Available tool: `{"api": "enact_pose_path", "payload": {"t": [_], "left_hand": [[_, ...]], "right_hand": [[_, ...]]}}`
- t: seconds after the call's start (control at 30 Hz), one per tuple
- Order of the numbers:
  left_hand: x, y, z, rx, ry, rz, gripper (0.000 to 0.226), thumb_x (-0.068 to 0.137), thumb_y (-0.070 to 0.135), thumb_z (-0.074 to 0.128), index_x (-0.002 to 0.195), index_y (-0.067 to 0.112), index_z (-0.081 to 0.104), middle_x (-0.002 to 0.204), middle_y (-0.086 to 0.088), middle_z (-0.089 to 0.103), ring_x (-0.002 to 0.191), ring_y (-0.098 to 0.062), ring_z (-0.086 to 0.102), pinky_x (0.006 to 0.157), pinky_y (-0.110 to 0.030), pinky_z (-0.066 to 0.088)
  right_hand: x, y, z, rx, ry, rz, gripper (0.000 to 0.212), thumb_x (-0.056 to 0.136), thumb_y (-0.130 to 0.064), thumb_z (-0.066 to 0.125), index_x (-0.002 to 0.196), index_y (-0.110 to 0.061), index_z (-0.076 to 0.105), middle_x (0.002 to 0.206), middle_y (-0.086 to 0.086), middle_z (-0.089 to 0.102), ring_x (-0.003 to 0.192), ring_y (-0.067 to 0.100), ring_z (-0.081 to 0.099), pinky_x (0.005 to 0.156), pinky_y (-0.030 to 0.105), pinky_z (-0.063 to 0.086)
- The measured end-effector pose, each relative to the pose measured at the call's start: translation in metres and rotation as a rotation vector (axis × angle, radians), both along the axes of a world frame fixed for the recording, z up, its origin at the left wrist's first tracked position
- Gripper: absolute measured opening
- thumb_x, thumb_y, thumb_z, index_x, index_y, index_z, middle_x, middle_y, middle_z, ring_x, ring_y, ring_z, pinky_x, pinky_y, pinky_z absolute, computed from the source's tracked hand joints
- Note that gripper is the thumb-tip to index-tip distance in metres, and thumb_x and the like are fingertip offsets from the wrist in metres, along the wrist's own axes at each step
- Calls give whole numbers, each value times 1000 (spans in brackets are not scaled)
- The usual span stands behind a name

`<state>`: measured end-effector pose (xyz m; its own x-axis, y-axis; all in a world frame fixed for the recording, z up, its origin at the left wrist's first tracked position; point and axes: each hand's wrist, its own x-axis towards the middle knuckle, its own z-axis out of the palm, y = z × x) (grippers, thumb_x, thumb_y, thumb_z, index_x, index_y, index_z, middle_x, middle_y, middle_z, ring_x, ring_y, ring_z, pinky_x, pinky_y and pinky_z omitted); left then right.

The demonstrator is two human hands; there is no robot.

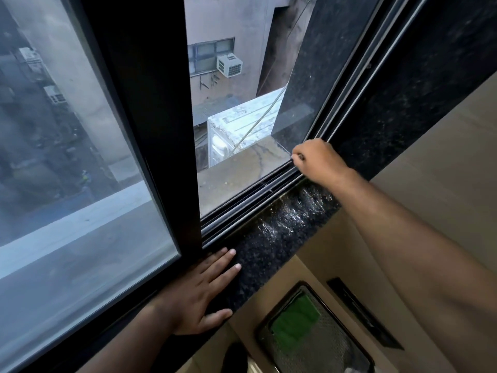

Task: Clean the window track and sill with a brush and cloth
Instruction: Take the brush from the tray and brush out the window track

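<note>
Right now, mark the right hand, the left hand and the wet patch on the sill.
right hand [318,161], head view, back of the fist.
left hand [200,290], head view, back of the hand.
wet patch [291,215], head view, glistening middle.

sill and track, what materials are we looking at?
Sill: looks like polished black granite, going by its speckled grain and glossy wet-looking streaks. Track: probably dark-coated aluminium, judging by its thin straight parallel rails with a matte sheen; painted steel can't be ruled out.
</note>
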<state>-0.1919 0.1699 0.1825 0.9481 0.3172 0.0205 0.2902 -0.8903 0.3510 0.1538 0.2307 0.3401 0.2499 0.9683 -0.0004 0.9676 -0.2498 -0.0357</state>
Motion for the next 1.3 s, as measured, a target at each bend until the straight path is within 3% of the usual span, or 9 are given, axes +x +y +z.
{"api": "enact_pose_path", "payload": {"t": [0.27,0.43,0.6,0.73,0.87,1.0,1.07,1.2,1.3], "left_hand": [[1,2,-4,-19,-3,5,80,95,66,35,157,23,9,165,-3,-4,151,-18,-10,120,-35,2],[-1,1,1,-4,-3,-4,79,95,66,36,157,19,15,165,-5,-2,152,-21,-6,123,-35,1],[11,-23,26,-248,-174,322,63,95,60,46,143,18,51,153,8,35,147,-10,22,121,-31,19],[51,-44,81,-1251,-622,837,37,93,48,52,92,21,76,92,9,78,90,-8,71,78,-23,53],[71,-37,119,-1672,-639,823,32,102,33,50,99,7,67,82,-13,71,74,-26,69,68,-37,55],[68,-23,134,-1702,-545,787,22,100,29,53,103,10,63,83,-11,70,73,-23,66,71,-36,51],[64,-20,139,-1639,-463,810,13,99,29,55,93,18,59,79,-4,69,70,-18,62,68,-32,45],[50,-24,145,-1561,-348,775,12,100,21,54,90,16,60,75,-3,63,66,-16,58,64,-29,45],[31,-28,141,-1468,-206,642,10,100,20,56,96,13,62,76,-5,61,62,-15,58,57,-26,45]], "right_hand": [[-85,-30,-31,-87,227,192,27,95,-15,56,67,-16,54,70,4,56,63,16,54,60,26,46],[-127,-58,-29,-28,1169,45,18,95,-14,60,90,-5,74,70,22,66,57,18,59,46,23,46],[-136,-110,-43,529,1531,-239,19,98,-15,57,102,-11,75,73,10,70,64,19,66,52,24,53],[-164,-158,-57,682,1423,-337,23,91,-43,62,106,-31,74,87,7,76,79,19,72,63,29,58],[-197,-184,-57,615,1230,-254,38,87,-58,61,122,-45,63,119,-14,70,111,6,66,89,35,56],[-202,-203,-56,518,1112,-196,78,89,-23,65,149,-52,23,126,-35,55,114,-6,58,86,14,52],[-195,-212,-59,516,1116,-296,94,86,6,61,151,-48,19,113,-21,60,94,6,67,73,20,56],[-188,-210,-51,630,1540,-646,33,98,-1,48,123,-16,65,83,2,75,64,12,69,53,21,53],[-199,-201,-47,538,1734,-656,28,100,-26,52,100,-9,74,75,12,75,60,18,69,52,26,54]]}}
